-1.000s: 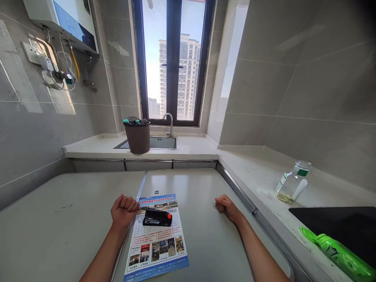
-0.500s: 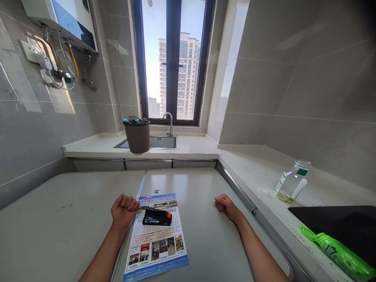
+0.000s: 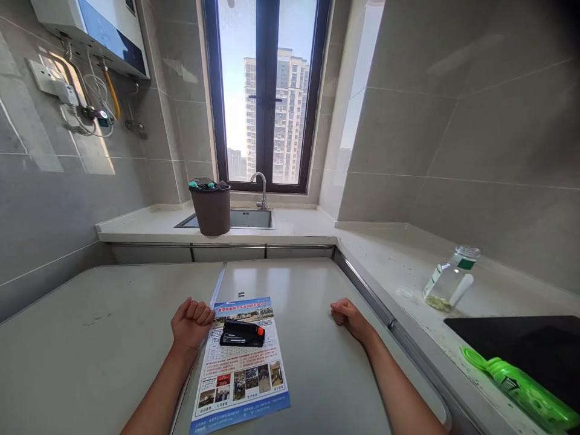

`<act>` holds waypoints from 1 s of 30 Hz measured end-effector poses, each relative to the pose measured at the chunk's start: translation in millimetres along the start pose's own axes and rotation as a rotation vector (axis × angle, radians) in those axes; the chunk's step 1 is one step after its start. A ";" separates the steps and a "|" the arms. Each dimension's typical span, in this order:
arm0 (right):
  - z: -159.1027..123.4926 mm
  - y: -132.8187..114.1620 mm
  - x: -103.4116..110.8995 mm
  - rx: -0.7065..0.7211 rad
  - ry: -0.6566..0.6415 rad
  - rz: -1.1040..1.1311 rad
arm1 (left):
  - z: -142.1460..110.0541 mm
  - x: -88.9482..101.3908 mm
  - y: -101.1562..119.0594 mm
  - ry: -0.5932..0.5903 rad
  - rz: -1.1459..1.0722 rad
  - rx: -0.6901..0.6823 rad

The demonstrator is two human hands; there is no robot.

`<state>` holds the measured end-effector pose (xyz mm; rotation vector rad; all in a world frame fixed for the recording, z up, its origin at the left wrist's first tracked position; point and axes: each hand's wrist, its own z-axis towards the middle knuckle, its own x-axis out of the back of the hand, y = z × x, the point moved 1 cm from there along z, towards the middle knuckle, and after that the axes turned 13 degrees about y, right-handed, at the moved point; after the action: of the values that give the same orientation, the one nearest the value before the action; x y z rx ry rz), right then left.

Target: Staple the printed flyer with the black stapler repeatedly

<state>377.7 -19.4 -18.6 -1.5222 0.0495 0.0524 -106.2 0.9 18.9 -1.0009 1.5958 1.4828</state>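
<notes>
My left hand [image 3: 192, 323] rests as a closed fist on the grey tabletop, its knuckles by the upper left edge of a printed flyer [image 3: 244, 389]. Nothing shows in its fingers. On that flyer lies a black stapler [image 3: 241, 333] with an orange-red piece at its right end, a little to the right of the left fist and apart from it. Just above the flyer's top edge sits a small staple strip [image 3: 241, 295]. Well to the right, my right hand [image 3: 348, 317] is also curled into a fist on the table, touching neither the flyer nor the stapler.
Beyond the table, a brown bin [image 3: 210, 209] stands on the white counter [image 3: 303, 225], partly over the sink [image 3: 254, 219] with its faucet [image 3: 261, 190]. Along the right counter are a glass jar [image 3: 448, 281], a black cooktop [image 3: 530, 341] and a green bottle [image 3: 528, 386].
</notes>
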 end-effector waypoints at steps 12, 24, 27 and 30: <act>-0.8 -3.5 -11.9 0.098 -0.023 -0.365 | -0.8 -2.6 0.2 -0.005 0.024 -0.014; 12.4 -4.9 -139.7 0.489 0.024 -0.654 | 1.4 2.5 2.9 -0.028 -0.021 -0.016; 16.2 -18.2 -189.3 0.517 0.009 -0.547 | 0.4 2.1 3.2 -0.031 -0.023 -0.022; 10.3 -24.1 -228.7 0.492 -0.144 -0.462 | -0.1 2.7 3.3 -0.030 -0.027 -0.030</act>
<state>151.0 -11.0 20.8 -1.0050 -0.3787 -0.2066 -110.3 0.7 17.9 -1.0086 1.5372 1.5009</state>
